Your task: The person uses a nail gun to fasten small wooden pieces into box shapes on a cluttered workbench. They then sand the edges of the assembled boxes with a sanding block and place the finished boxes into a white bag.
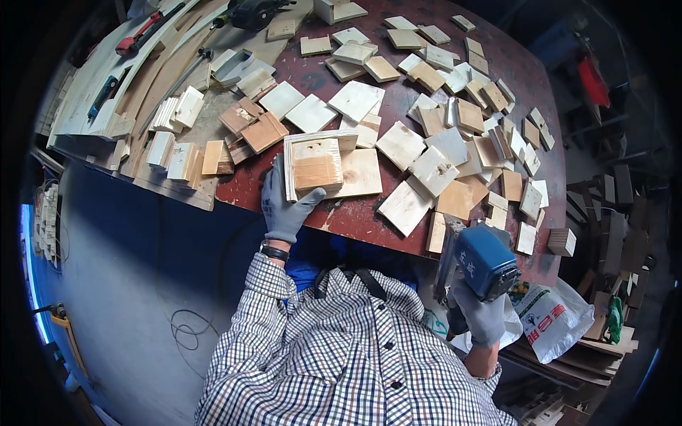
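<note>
My left hand [288, 211], in a grey glove, grips a small wooden box-like piece [317, 165] at the table's near edge. Its thumb lies along the front and the fingers are behind the left side. The piece has pale plywood strips at its left and back around a browner block. Beneath its right side lies a flat wooden square [360, 174]. My right hand [479, 316], also gloved, is closed around a blue nail gun [486, 261] near the table's front right edge, apart from the wooden piece. Its nose is partly hidden.
Several loose wooden squares [433, 170] are scattered over the dark red table [241, 186]. Stacked small blocks [183, 165] stand at the left, with a red-handled tool [138, 33] beyond. A white plastic bag [558, 319] hangs at the right, near a wood scrap pile [614, 234].
</note>
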The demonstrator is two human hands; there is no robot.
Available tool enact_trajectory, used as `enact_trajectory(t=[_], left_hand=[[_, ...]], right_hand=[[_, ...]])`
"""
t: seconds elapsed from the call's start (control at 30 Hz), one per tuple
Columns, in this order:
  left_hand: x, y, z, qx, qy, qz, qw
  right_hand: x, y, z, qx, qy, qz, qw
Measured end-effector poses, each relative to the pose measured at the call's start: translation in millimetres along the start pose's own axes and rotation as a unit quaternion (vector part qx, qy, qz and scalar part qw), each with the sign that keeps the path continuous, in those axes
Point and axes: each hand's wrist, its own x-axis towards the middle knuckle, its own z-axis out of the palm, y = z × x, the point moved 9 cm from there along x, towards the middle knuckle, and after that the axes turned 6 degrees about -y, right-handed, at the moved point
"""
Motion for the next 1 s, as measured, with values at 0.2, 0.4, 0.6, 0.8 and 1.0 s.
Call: enact_trajectory(t=[0.2,0.4,0.6,0.8,1.0], left_hand=[[-2,4,1,0.09,0.026,0.031,0.995],[-4,5,0,0.084,0.052,0.039,0.994],[-6,2,0,0.09,0.04,0.013,0.995],[-2,10,-4,0.105,0.026,0.002,0.994],[-3,8,0,0.11,0.007,-0.011,0.994]], right_hand=[[29,-70,25,-0.05,-0.038,-0.038,0.997],[90,-151,85,-0.096,-0.16,-0.113,0.976],[158,-175,155,-0.161,-0.291,-0.07,0.94],[172,-180,165,-0.205,-0.281,-0.044,0.936],[171,-197,171,-0.256,-0.273,-0.032,0.927]])
